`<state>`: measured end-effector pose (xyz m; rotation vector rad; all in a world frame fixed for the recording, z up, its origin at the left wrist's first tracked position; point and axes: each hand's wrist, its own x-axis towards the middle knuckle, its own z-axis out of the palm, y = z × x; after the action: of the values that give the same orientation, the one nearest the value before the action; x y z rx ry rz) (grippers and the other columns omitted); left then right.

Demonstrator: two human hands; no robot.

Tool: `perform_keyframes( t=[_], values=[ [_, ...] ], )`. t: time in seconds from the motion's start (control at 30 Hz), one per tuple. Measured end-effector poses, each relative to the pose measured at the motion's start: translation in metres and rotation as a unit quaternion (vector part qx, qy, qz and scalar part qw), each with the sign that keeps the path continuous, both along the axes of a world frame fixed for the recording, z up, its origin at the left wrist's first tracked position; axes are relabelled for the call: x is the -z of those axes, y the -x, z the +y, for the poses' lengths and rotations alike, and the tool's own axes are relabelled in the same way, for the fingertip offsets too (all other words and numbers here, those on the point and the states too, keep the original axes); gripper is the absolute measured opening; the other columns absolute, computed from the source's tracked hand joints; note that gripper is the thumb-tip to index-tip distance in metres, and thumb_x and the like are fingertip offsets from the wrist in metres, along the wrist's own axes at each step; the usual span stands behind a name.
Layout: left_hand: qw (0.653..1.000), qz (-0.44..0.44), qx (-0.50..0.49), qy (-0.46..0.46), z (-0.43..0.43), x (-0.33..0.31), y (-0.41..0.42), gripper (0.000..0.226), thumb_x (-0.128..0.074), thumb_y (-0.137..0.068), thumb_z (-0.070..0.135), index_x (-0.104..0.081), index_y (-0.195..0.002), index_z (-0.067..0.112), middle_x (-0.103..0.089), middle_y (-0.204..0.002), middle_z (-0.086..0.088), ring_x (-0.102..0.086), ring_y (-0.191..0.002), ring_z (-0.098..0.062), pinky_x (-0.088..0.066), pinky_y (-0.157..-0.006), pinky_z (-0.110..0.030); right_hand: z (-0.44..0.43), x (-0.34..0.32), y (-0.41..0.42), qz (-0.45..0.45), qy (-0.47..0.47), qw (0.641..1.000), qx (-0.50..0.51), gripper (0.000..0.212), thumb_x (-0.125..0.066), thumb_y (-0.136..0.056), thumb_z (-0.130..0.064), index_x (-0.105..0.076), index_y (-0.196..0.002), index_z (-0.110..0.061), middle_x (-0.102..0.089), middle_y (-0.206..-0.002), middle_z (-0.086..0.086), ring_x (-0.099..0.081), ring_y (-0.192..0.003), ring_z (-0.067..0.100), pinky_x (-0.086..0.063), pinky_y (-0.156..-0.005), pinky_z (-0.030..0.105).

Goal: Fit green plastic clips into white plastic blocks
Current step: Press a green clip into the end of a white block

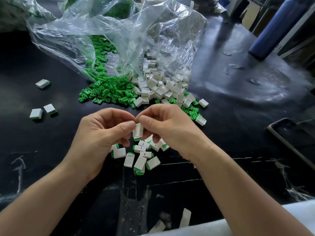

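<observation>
Left forearm and right forearm reached in from the lower edge over a black bench. At far left, three stray blocks, each white with a green end, lay well apart from the rest: one alone farther back, two side by side nearer.

The left hand and right hand met above the middle of the bench. Their fingers were curled and pinched a single white block, held upright between them. A green clip showed at its lower end; how far it was seated could not be told. Directly beneath the hands lay a small heap of white pieces with green ends.

Beyond the hands, a pile of loose clips spilled from a clear bag and touched a pile of empty blocks just to its right. Clips and blocks were mixed along that pile's right fringe. Farther right, a blue bottle stood at the back of the bench, and a dark phone lay flat near the right edge.
</observation>
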<state>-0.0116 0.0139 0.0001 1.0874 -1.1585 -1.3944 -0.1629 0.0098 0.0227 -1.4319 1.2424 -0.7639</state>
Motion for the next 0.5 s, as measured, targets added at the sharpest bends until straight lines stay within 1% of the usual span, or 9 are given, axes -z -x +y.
perform_keyframes(
  t=[0.1, 0.17, 0.2, 0.23, 0.3, 0.33, 0.4, 0.47, 0.5],
  values=[
    [1.000, -0.021, 0.001, 0.001, 0.000, 0.003, 0.003, 0.011, -0.068, -0.061, 0.014, -0.069, -0.071, 0.013, -0.063, -0.055, -0.002, -0.054, -0.046, -0.007, -0.046, -0.043, -0.017, -0.003, 0.003, 0.001, 0.078, 0.030, 0.996, 0.016, 0.018, -0.056, -0.091, -0.019, -0.058, -0.074, -0.027, -0.057, -0.059, -0.011, -0.054, -0.054, -0.002, -0.042, -0.058, 0.019],
    [0.999, -0.038, -0.004, 0.004, -0.003, 0.004, 0.003, 0.008, -0.068, -0.067, 0.009, -0.070, -0.072, 0.014, -0.064, -0.058, -0.002, -0.054, -0.048, -0.007, -0.047, -0.045, -0.017, -0.004, 0.003, 0.004, 0.134, 0.037, 0.990, -0.006, 0.016, -0.055, -0.091, -0.025, -0.057, -0.075, -0.029, -0.055, -0.063, -0.012, -0.051, -0.059, -0.001, -0.039, -0.061, 0.019],
    [0.999, -0.050, -0.012, 0.011, -0.004, 0.004, 0.002, 0.010, -0.067, -0.071, 0.004, -0.070, -0.073, 0.014, -0.064, -0.058, -0.002, -0.054, -0.048, -0.006, -0.046, -0.044, -0.017, -0.004, 0.002, 0.006, 0.161, 0.038, 0.986, -0.025, 0.015, -0.056, -0.090, -0.028, -0.057, -0.076, -0.030, -0.055, -0.065, -0.013, -0.050, -0.061, -0.001, -0.039, -0.061, 0.017],
    [0.998, -0.060, -0.021, 0.017, -0.006, 0.005, 0.001, 0.014, -0.065, -0.075, 0.000, -0.069, -0.074, 0.013, -0.064, -0.059, -0.002, -0.053, -0.049, -0.006, -0.045, -0.044, -0.017, -0.003, 0.001, 0.007, 0.183, 0.040, 0.981, -0.041, 0.014, -0.056, -0.090, -0.030, -0.057, -0.075, -0.029, -0.055, -0.066, -0.014, -0.049, -0.062, -0.002, -0.038, -0.060, 0.016],
    [0.997, -0.063, -0.037, 0.024, -0.008, 0.005, -0.001, 0.018, -0.063, -0.079, -0.003, -0.069, -0.074, 0.013, -0.065, -0.061, -0.002, -0.053, -0.050, -0.006, -0.044, -0.043, -0.017, -0.002, -0.001, 0.007, 0.209, 0.046, 0.975, -0.060, 0.020, -0.059, -0.087, -0.034, -0.058, -0.069, -0.027, -0.053, -0.059, -0.014, -0.048, -0.055, -0.005, -0.036, -0.054, 0.012],
    [0.997, -0.057, -0.041, 0.025, -0.009, 0.005, -0.002, 0.019, -0.062, -0.079, -0.004, -0.069, -0.074, 0.013, -0.066, -0.061, -0.002, -0.053, -0.050, -0.005, -0.043, -0.042, -0.017, -0.002, -0.001, 0.007, 0.218, 0.051, 0.973, -0.060, 0.024, -0.059, -0.086, -0.037, -0.057, -0.065, -0.027, -0.051, -0.055, -0.014, -0.046, -0.052, -0.006, -0.034, -0.050, 0.009],
    [0.997, -0.051, -0.048, 0.027, -0.012, 0.006, -0.003, 0.019, -0.061, -0.080, -0.003, -0.068, -0.074, 0.013, -0.066, -0.061, -0.001, -0.053, -0.049, -0.005, -0.041, -0.040, -0.016, -0.003, -0.001, 0.007, 0.240, 0.070, 0.967, -0.043, 0.028, -0.058, -0.086, -0.041, -0.056, -0.062, -0.026, -0.048, -0.054, -0.014, -0.044, -0.050, -0.006, -0.032, -0.046, 0.008],
    [0.996, -0.057, -0.058, 0.030, -0.015, 0.007, -0.004, 0.020, -0.062, -0.079, -0.002, -0.069, -0.073, 0.016, -0.066, -0.060, 0.000, -0.053, -0.049, -0.004, -0.041, -0.039, -0.016, -0.005, 0.000, 0.008, 0.261, 0.094, 0.961, -0.015, 0.026, -0.057, -0.087, -0.040, -0.055, -0.066, -0.026, -0.049, -0.059, -0.014, -0.044, -0.055, -0.003, -0.033, -0.049, 0.008],
    [0.995, -0.067, -0.066, 0.034, -0.017, 0.008, -0.005, 0.022, -0.062, -0.080, -0.002, -0.069, -0.072, 0.019, -0.066, -0.060, 0.001, -0.054, -0.049, -0.003, -0.041, -0.040, -0.015, -0.007, 0.002, 0.009, 0.269, 0.105, 0.957, 0.001, 0.023, -0.056, -0.088, -0.038, -0.056, -0.070, -0.025, -0.050, -0.064, -0.014, -0.045, -0.059, -0.002, -0.035, -0.053, 0.010]
  ],
)
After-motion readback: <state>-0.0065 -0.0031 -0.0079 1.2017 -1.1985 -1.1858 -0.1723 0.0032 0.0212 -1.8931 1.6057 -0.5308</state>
